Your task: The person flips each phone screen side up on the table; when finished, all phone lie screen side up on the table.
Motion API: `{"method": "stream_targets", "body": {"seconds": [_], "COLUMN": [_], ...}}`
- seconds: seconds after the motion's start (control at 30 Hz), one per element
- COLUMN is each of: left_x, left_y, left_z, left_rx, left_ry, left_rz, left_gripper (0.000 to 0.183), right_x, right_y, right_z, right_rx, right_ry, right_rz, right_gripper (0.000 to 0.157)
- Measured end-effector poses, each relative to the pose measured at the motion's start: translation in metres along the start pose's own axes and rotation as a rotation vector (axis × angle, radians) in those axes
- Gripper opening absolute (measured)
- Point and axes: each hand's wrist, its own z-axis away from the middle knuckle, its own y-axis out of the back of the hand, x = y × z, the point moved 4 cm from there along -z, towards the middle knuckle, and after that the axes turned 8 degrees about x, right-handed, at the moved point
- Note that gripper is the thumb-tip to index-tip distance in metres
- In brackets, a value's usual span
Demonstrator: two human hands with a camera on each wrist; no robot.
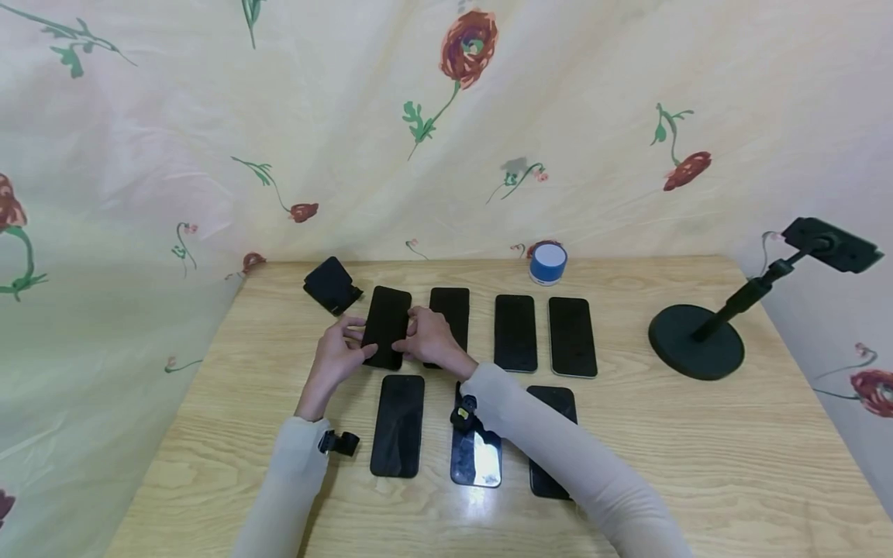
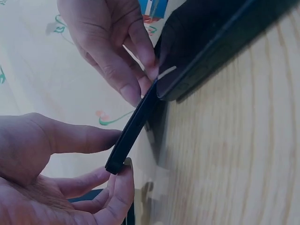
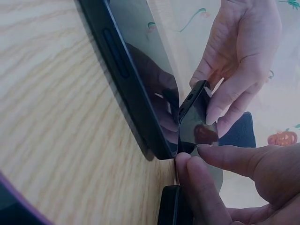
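Note:
Both hands hold a black smartphone (image 1: 387, 327) at the left end of the back row of phones. Thumb and fingers of my left hand (image 1: 335, 360) pinch its left edge. On the opposite edge, my right hand (image 1: 434, 339) grips it between thumb and fingers. The left wrist view has the held smartphone (image 2: 132, 133) tilted, its lower edge toward the camera and raised off the wood. A second black phone (image 1: 452, 310) lies just right of it, partly covered by my right hand. Below lies another phone (image 1: 398, 426), screen up.
Two more phones, one a black phone (image 1: 516, 333), continue the back row. In the front row, a shiny phone (image 1: 476, 457) and another phone (image 1: 551, 399) lie under my right sleeve. Around them are a folded black item (image 1: 332, 285), a blue-and-white round container (image 1: 548, 265) and a black stand (image 1: 698, 341).

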Motion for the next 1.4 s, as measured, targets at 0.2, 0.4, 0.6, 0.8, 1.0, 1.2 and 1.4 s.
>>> {"method": "stream_targets", "body": {"seconds": [0.2, 0.4, 0.6, 0.8, 1.0, 1.2, 1.4], "left_x": [-0.004, -0.004, -0.002, -0.001, -0.004, -0.004, -0.006], "left_y": [-0.002, -0.005, -0.007, -0.009, -0.010, -0.010, -0.008], "left_z": [-0.005, -0.006, -0.005, -0.005, -0.006, -0.006, -0.004], "left_rx": [-0.033, -0.033, -0.022, -0.022, -0.020, -0.042, -0.066], "left_ry": [0.035, 0.066, 0.081, 0.062, 0.056, 0.038, 0.014], "left_rz": [-0.020, -0.052, -0.081, -0.107, -0.133, -0.132, -0.115], "left_gripper": [0.058, 0.064, 0.065, 0.063, 0.064, 0.072, 0.080], "right_x": [0.000, 0.001, 0.002, 0.002, 0.000, 0.000, 0.000], "right_y": [0.000, -0.002, -0.002, 0.000, 0.001, 0.005, 0.014], "right_z": [-0.001, -0.002, -0.003, -0.002, 0.000, 0.005, 0.015], "right_rx": [0.008, 0.019, 0.019, 0.024, -0.014, -0.027, -0.022], "right_ry": [0.001, 0.013, 0.025, 0.052, 0.043, 0.084, 0.141], "right_rz": [0.008, -0.005, -0.006, 0.010, 0.000, 0.038, 0.055], "right_gripper": [0.078, 0.080, 0.080, 0.081, 0.085, 0.082, 0.081]}}
